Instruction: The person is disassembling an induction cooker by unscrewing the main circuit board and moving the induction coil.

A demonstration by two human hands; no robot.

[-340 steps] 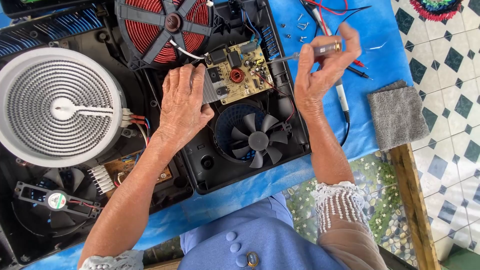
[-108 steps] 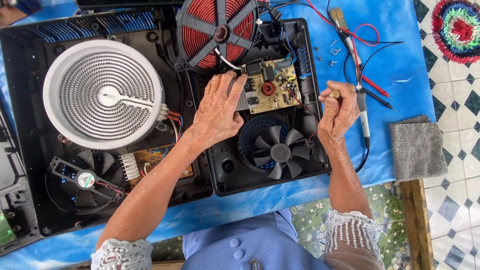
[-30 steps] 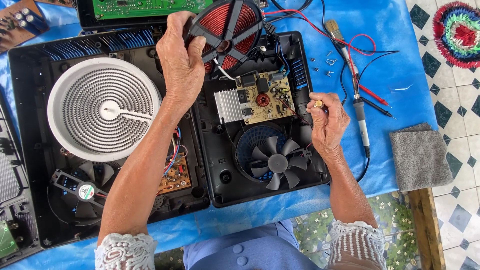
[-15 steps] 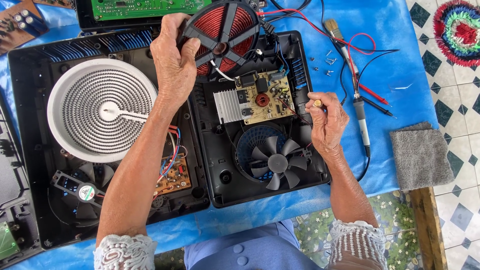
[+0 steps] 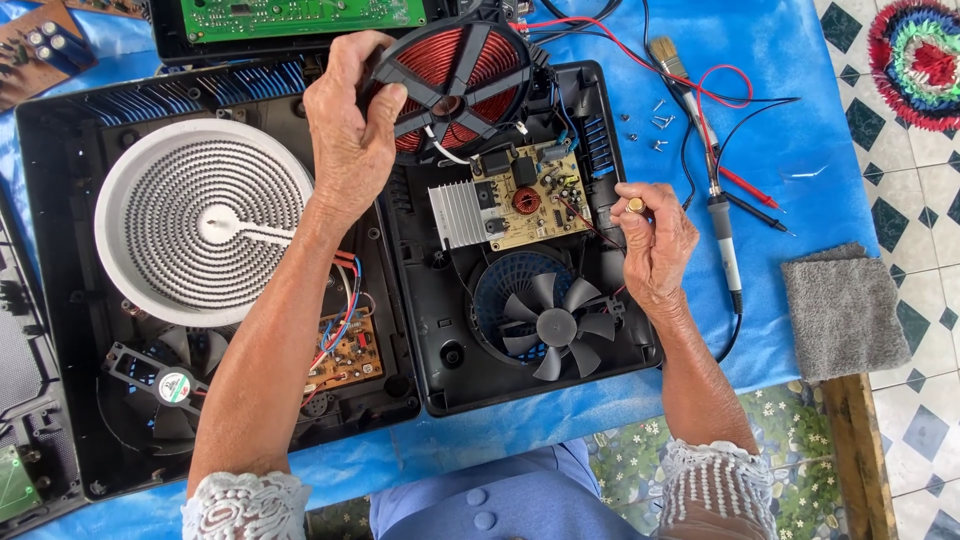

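Nearest us, our right hand (image 5: 655, 245) is curled shut round a small brass-tipped tool (image 5: 634, 205), just beside the cooling fan (image 5: 553, 322) in the black housing (image 5: 440, 370); our left hand (image 5: 350, 130) grips the rim of the red copper coil (image 5: 455, 75), tilted up over the circuit board (image 5: 525, 195) w/ its finned heat sink (image 5: 456, 213); our forearm crosses the wiring; left compartment holds a white spiral heating element (image 5: 205, 220); beyond, soldering iron (image 5: 722, 230), brush (image 5: 668, 58), loose screws (image 5: 655, 122) on blue sheet (image 5: 800, 130); grey cloth (image 5: 845, 310) at right; tiled floor (image 5: 925, 200).
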